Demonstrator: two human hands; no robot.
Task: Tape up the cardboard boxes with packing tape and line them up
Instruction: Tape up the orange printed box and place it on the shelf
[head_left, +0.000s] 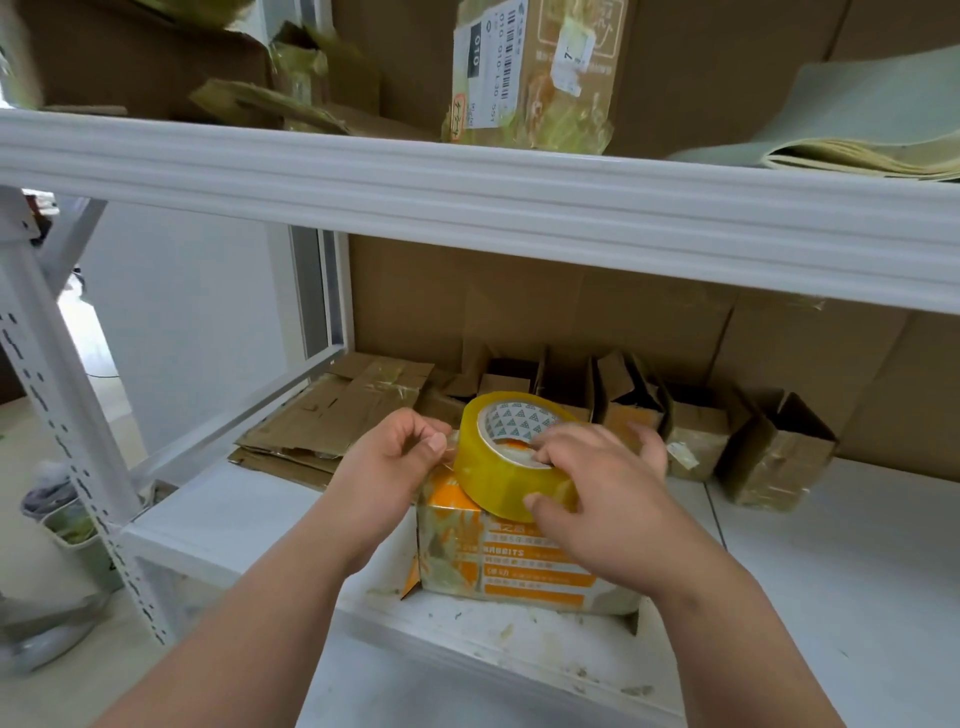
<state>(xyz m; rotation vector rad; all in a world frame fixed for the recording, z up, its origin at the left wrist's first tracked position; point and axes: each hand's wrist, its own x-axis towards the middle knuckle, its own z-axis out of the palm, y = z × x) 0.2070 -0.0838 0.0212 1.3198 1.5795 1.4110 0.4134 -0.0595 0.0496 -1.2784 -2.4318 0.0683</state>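
1. the orange and white box (511, 558) sits near the front edge of the white shelf (857, 561), roughly mid-way along what i can see of it. it's small, printed card already wrapped in shiny old tape, so i'd guess light, a bit crushable, and slick on the faces.
2. the tape roll (511, 457) is lying tilted on the box top, a fat yellowish roll with a cardboard core. looks nearly full, so probably the heaviest thing in play here.
3. right hand (592, 499) is grasping the roll, fingers hooked into the core and thumb against the outer wrap. best place to hold it imo, the outer face is smooth film and would likely slip.
4. left hand (395, 457) has its fingers curled at the roll's left side, thumb and forefinger pinched together. it looks like it's pinching the free end of the tape, but the film is clear and i can't actually see it.
5. a box this light will probably skid when the tape gets pulled, so pinning it down with the roll hand seems smart. hold it by the corners and edges, where card is stiffest.
6. along the back edge of the shelf there's a row of small open boxes (691, 415), flaps up, and flattened cardboard (332, 415) toward the back left corner.
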